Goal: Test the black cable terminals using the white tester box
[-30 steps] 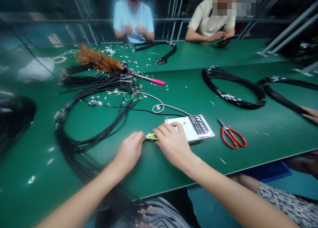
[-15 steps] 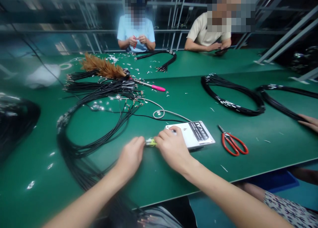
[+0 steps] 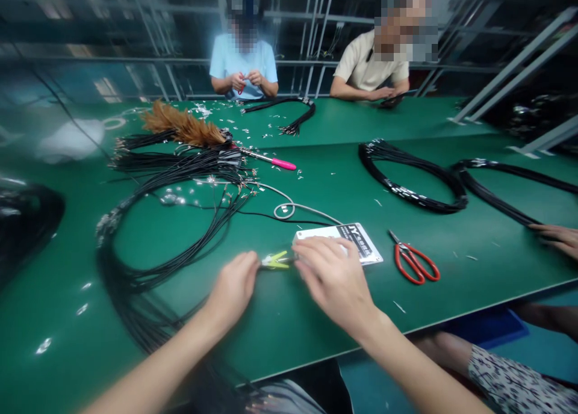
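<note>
A small yellow-green clip point(image 3: 276, 260) lies on the green table point(image 3: 280, 324) between my two hands. My left hand point(image 3: 232, 289) has its fingers curled and pinches the clip's left end. My right hand point(image 3: 334, 278) hovers just right of the clip with fingers spread, partly blurred, and covers the near edge of a white card point(image 3: 356, 240) with black print. A big loop of black cables point(image 3: 149, 245) lies to the left, and its ends run under my left forearm.
Red-handled scissors point(image 3: 413, 263) lie right of the card. A feather duster point(image 3: 185, 128) with a pink handle lies at the back left. Two more black cable coils point(image 3: 409, 176) lie on the right, near another person's hand point(image 3: 557, 238). Two people sit across the table.
My right hand has let go of the clip and drawn slightly right, its fingers spreading. The clip now shows in full. My view has shifted a little.
</note>
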